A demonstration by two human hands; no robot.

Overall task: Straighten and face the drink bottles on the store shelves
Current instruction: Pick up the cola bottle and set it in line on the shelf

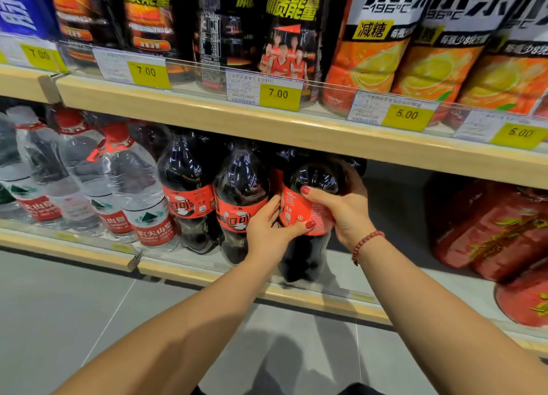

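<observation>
On the lower wood shelf, above a grey tiled floor, a cola bottle is gripped, fingers curled, by the left hand and right hand.

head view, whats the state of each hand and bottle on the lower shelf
left hand, grips held cola bottle at its label
right hand, wraps round held cola bottle
held cola bottle, upright, small print facing out
middle cola bottle, upright, logo facing out
left cola bottle, upright, logo facing out
water bottles, capped
</observation>
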